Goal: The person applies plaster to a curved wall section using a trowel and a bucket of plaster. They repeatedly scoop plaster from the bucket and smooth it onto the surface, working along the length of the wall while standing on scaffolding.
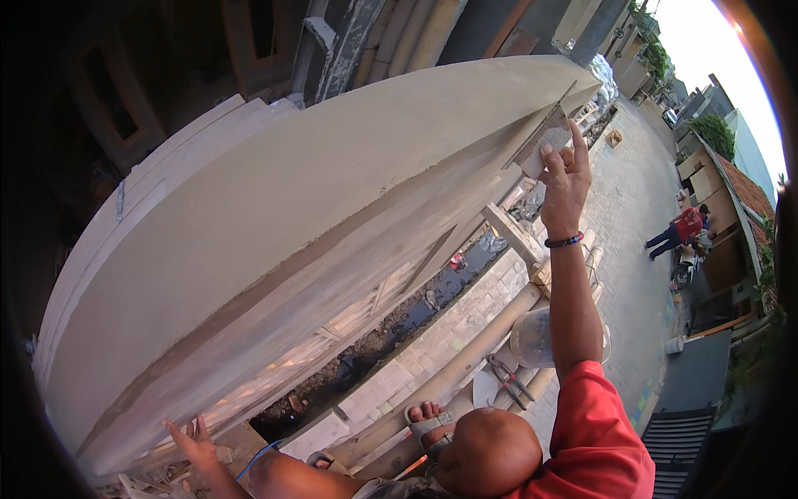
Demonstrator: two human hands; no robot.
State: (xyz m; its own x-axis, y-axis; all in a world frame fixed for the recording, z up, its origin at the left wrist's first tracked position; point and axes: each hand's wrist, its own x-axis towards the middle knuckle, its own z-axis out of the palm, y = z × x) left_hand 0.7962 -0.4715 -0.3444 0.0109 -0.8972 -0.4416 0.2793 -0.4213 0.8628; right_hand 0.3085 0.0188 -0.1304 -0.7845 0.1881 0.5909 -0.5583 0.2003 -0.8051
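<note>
My right hand (567, 185) is raised at the far end of a long plastered ledge (283, 183). Its thumb and fingers close on a flat metal plastering blade (547, 140), the index finger stretched along it. The blade lies against the ledge's lower edge. Smooth grey-beige plaster covers the broad face, and a darker, rougher strip (274, 279) runs beneath it. At the lower left, my left hand (196, 445) has its fingers spread beside the wall's underside, holding nothing; whether the fingertips touch it I cannot tell.
Bamboo poles (478, 337) run below me, with my sandalled foot (431, 422) on them. Pliers (509, 382) and a bucket (534, 337) are beside my right arm. A dark-water ditch (399, 324) follows the wall. People (686, 229) stand near a motorbike (683, 273) across the paved lane.
</note>
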